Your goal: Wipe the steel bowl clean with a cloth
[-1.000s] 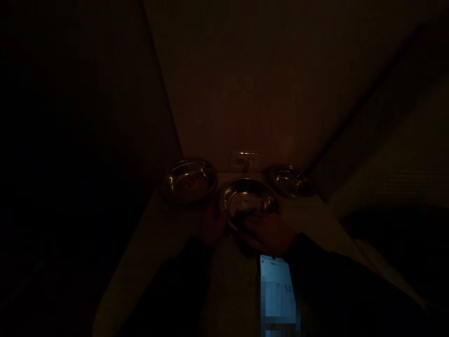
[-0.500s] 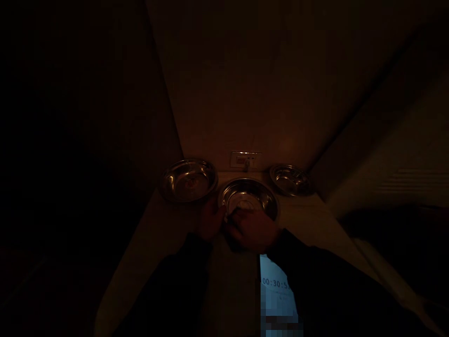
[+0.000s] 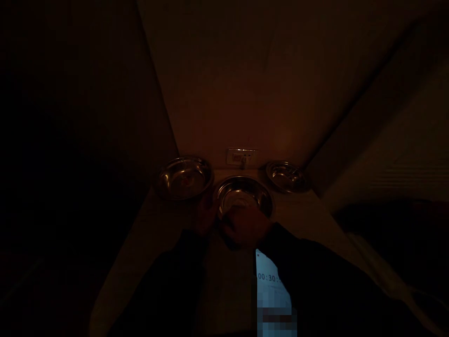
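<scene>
The scene is very dark. A round steel bowl (image 3: 267, 199) stands in the middle of the table, with something pale and indistinct on its bottom. My right hand (image 3: 247, 227) is over the bowl's near rim, its fingers curled in and closed; whatever they may hold is lost in shadow. Against the left near side of the same bowl is my left hand (image 3: 205, 216), close to the right one. Its fingers are too dark to read.
Another steel bowl (image 3: 164, 180) with a small reddish thing in it stands at the back left. A steel dish (image 3: 287, 185) is at the back right. A socket plate (image 3: 233, 157) with a plug is on the wall. A lit phone (image 3: 270, 290) shows a timer on the table (image 3: 224, 299).
The whole view has shifted slightly, so everything sits a little further left and higher, and it has grown darker. Both hands stay at the middle bowl.
</scene>
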`<state>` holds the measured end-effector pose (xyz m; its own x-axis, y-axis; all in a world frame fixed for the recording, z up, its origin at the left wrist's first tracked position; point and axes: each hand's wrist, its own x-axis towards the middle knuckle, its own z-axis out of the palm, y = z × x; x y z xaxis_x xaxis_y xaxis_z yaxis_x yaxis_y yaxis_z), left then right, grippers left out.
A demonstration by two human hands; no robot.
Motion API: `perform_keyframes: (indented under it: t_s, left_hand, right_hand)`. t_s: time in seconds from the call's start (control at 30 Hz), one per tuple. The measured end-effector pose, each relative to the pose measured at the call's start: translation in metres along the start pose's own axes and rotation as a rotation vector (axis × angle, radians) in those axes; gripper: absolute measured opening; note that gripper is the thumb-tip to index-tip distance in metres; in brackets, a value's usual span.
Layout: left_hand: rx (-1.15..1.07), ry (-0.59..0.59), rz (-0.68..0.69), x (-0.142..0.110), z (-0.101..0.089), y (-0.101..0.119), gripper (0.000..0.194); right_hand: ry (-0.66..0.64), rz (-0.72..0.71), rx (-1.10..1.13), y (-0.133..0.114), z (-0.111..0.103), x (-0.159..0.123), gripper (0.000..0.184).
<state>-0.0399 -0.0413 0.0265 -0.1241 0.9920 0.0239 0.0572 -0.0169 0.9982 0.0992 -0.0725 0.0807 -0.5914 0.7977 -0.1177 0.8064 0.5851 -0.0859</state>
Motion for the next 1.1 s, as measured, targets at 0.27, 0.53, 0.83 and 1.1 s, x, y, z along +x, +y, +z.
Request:
perform_keyframes:
  t_s: [0.27, 0.53, 0.83, 1.1]
  left_hand:
    - [-0.038, -0.036, -0.109, 0.000, -0.004, 0.002, 0.048]
    - [0.008, -0.033, -0.003, -0.008, 0.001, -0.001, 0.053]
    - [0.087, -0.027, 0.073, -0.007, 0.009, -0.002, 0.055]
    - [0.131, 0.008, 0.044, 0.003, 0.013, -0.001, 0.053]
  right_hand:
    - [-0.039, -0.061, 0.029, 0.011, -0.005, -0.010, 0.050]
    - [-0.019, -0.068, 0.036, 0.017, -0.004, 0.001, 0.054]
    - [0.040, -0.110, 0.056, 0.027, -0.001, 0.007, 0.050]
    - [0.032, -0.125, 0.054, 0.037, 0.001, 0.003, 0.046]
